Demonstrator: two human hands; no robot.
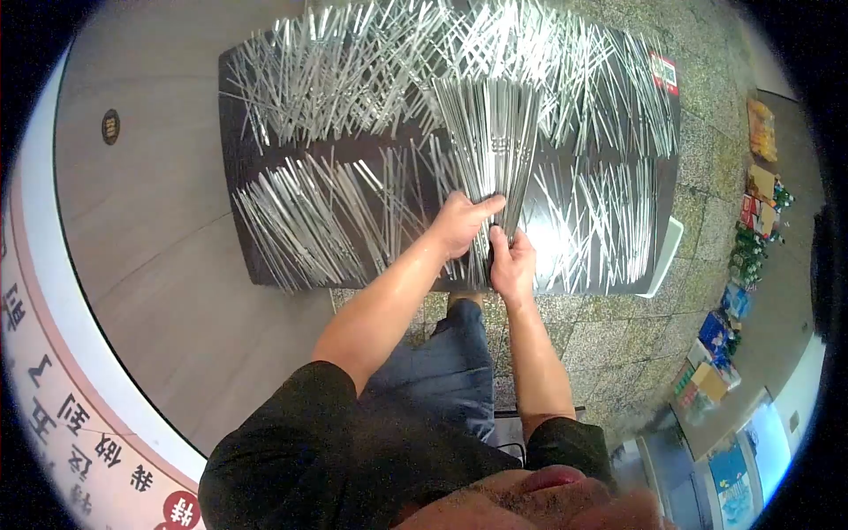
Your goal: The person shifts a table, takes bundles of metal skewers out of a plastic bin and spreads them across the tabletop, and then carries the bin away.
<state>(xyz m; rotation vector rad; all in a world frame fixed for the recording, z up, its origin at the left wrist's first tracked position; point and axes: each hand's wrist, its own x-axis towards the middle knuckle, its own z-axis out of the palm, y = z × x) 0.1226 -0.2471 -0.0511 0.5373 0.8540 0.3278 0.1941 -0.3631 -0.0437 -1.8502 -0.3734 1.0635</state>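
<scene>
Just inside the near edge of the dark table, your left hand and right hand clasp shiny, fanned metal chopsticks.

Pink sign: 我做到了, red circle: 特

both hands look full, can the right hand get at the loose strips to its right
Probably not yet: the right hand holds the bundle, though nothing seems to block the loose strips.

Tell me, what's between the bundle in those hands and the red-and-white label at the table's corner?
Loose silvery sticks lie scattered on the dark table between the bundle and the label; the head view shows it.
</scene>
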